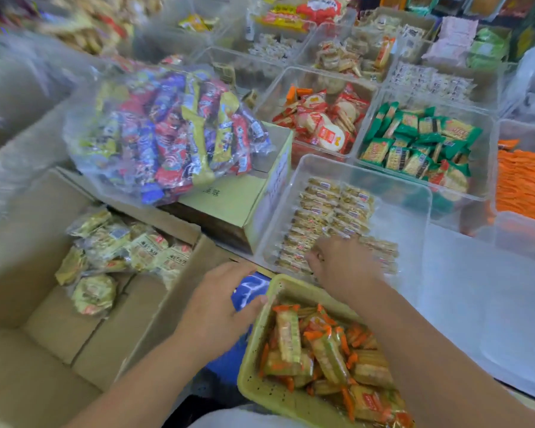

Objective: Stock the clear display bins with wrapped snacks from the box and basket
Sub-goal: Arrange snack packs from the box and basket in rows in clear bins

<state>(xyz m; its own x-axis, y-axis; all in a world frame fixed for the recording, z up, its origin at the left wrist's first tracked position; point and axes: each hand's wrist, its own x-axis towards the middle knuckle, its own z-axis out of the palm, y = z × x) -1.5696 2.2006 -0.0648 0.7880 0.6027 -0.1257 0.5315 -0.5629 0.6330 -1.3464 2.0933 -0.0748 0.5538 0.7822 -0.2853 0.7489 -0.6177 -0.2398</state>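
A clear display bin (393, 193) in front of me holds two neat rows of tan wrapped snacks (325, 211). My right hand (343, 267) reaches into its near end, palm down on the wrapped snacks, fingers curled over them. A yellow-green basket (260, 381) at the bottom centre is full of orange-and-yellow wrapped crackers (322, 350). My left hand (220, 307) grips the basket's left rim. An open cardboard box (44, 350) at the left holds round snacks in pale yellow wrappers (121, 251).
A big clear bag of colourful bars (167, 134) lies on a closed carton (238, 202) behind the box. More clear bins stand beyond: red packs (322, 122), green packs (420, 143), orange packs (522, 183). A clear lid (476, 304) lies right of my arm.
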